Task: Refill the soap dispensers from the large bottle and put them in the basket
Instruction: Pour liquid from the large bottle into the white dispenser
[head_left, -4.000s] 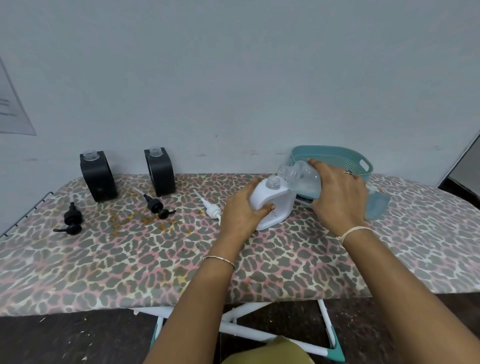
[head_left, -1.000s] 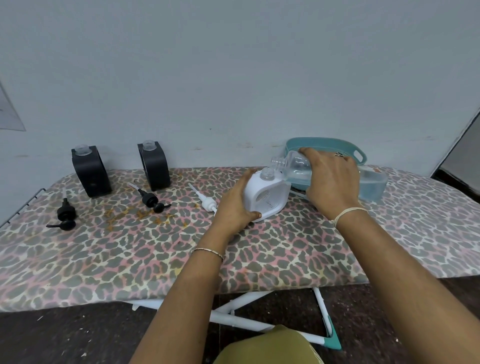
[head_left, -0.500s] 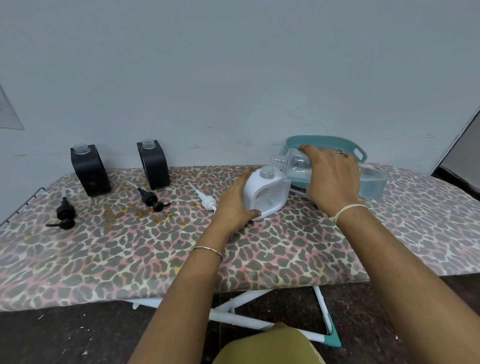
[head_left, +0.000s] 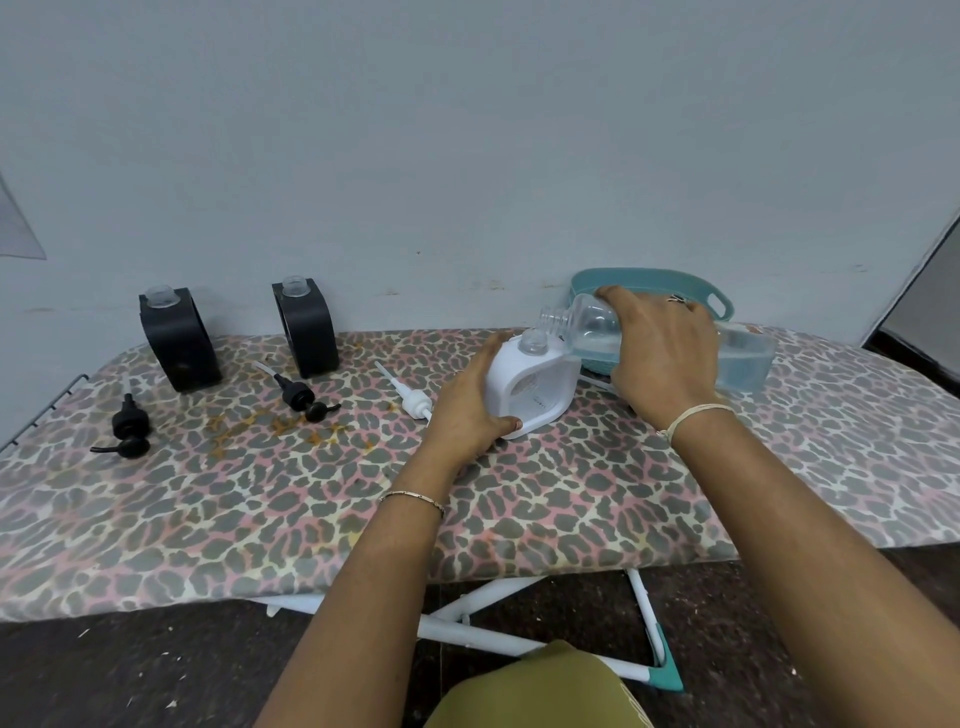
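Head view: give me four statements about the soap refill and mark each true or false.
1. The left hand grips the white dispenser. True.
2. The large bottle stands upright on the board. False: the right hand holds it tipped on its side, its mouth by the white dispenser's open neck.
3. The black dispenser nearer the white one has its pump fitted. False: its neck is open, and a black pump lies in front of it.
4. The basket sits by the wall, behind the right hand. True.
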